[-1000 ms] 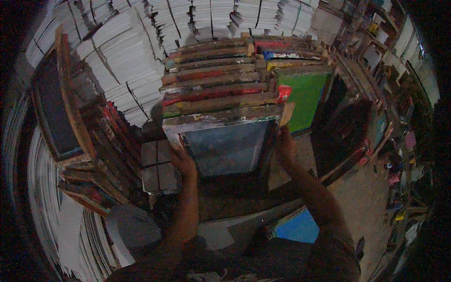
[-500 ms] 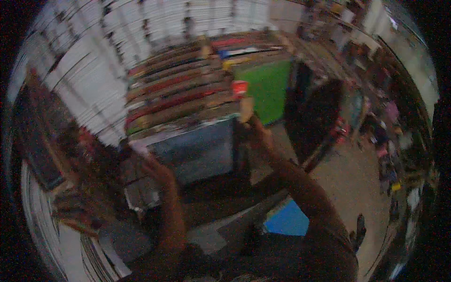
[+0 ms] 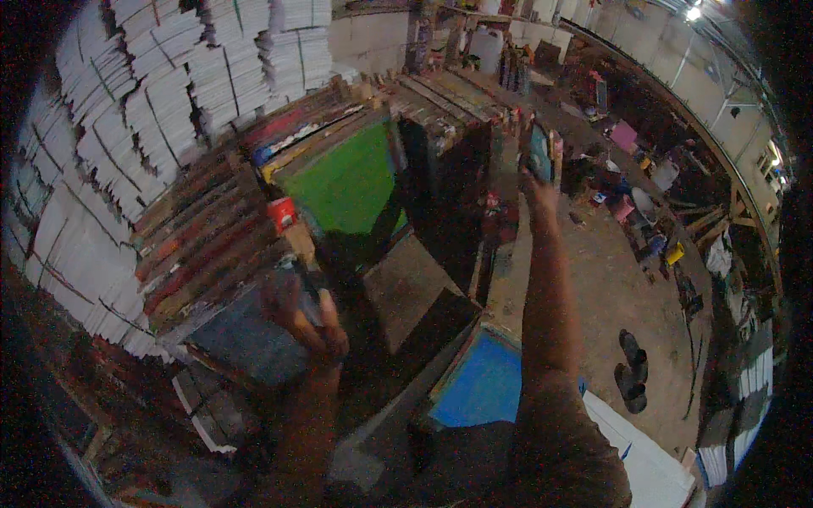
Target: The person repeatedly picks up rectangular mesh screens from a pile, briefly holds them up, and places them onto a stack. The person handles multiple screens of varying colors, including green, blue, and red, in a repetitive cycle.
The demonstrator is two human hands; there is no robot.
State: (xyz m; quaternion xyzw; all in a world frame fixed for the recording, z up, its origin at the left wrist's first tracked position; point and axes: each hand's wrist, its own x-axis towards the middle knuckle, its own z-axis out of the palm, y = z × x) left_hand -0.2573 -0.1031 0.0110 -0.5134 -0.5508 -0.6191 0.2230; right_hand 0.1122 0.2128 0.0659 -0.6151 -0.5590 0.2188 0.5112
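My left hand [image 3: 318, 330] is over the right end of a dark grey framed panel [image 3: 250, 334], thumb and fingers apart. Blur hides whether it touches the panel. That panel leans at the near end of a row of wooden frames [image 3: 190, 262]. Stretched far forward to the right, my right hand [image 3: 539, 190] is closed at the lower end of a small-looking teal panel [image 3: 540, 152] with a pale edge. Between the hands a green framed panel [image 3: 347, 182] stands tilted, with a red piece [image 3: 281, 213] at its lower left.
Tall bundled stacks of white sheets [image 3: 178, 93] rise behind the frames. A blue framed panel [image 3: 478, 381] lies close to me, beside a brown board [image 3: 411, 288]. Dark sandals [image 3: 631, 372] lie on the floor at right, with scattered items [image 3: 648, 229] beyond.
My view has swung right. My right hand has left the grey panel's right side and reached out to the teal panel. My left hand has moved from that panel's left edge to its right end.
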